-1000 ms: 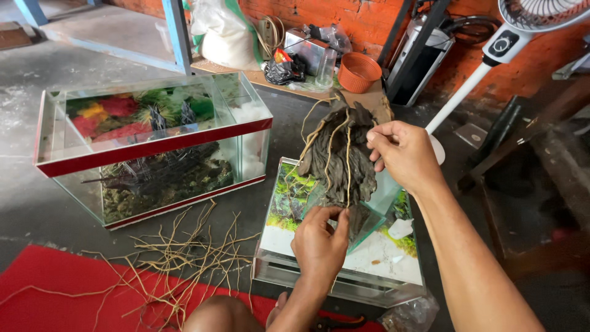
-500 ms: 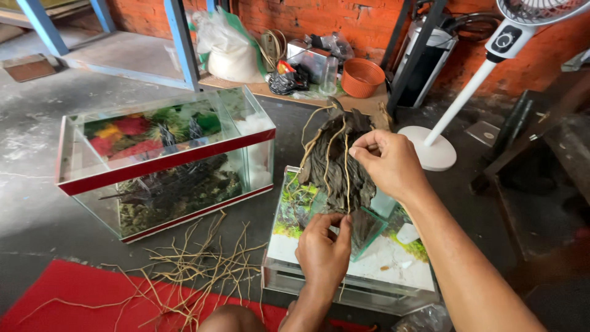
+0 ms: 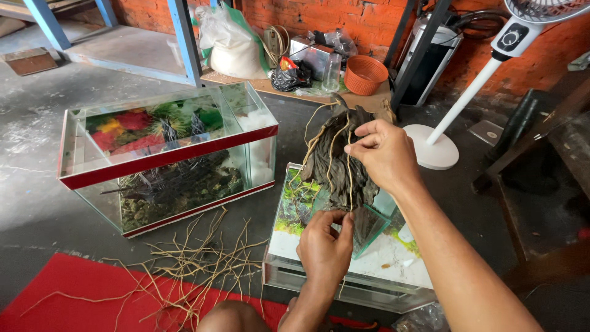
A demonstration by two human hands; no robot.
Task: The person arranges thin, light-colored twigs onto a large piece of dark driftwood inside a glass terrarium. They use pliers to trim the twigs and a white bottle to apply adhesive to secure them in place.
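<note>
Fingers of our right hand pinch a thin root against the driftwood, held above the small tank; our left hand pinches the same root lower down. Some roots already cling to the wood; many lie loose on the floor. How they are fastened is hidden.
</note>
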